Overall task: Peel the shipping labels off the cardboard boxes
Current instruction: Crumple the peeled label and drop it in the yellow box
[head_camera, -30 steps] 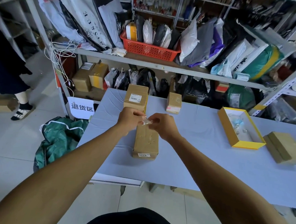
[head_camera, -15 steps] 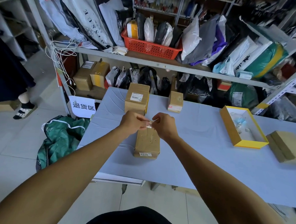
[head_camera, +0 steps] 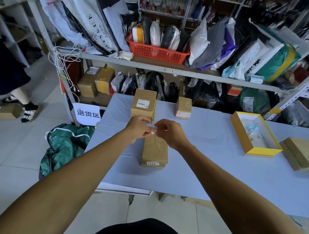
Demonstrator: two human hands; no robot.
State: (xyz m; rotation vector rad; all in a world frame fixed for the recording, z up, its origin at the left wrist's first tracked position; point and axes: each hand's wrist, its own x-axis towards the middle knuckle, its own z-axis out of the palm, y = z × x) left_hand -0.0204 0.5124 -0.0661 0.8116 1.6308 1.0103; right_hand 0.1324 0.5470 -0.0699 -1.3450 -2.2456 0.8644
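Together, left hand [head_camera: 138, 127] and right hand [head_camera: 169, 132] pinch what looks like a crumpled label scrap [head_camera: 153, 132] above the bare-topped box [head_camera: 155, 150].

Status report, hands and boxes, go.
Left hand and right hand pinch a crumpled label scrap over the near box. Top bare, end sticker remains. Far box still labelled. Nothing in the way.

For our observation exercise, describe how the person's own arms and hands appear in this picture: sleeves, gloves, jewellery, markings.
Both forearms are bare from the lower edge of the picture to the wrists, with no sleeves in sight. The left hand and the right hand wear no gloves. No watch, bracelet, ring or marking shows on either arm, though the fingers are too small to be sure. A dark garment shows at the bottom edge.
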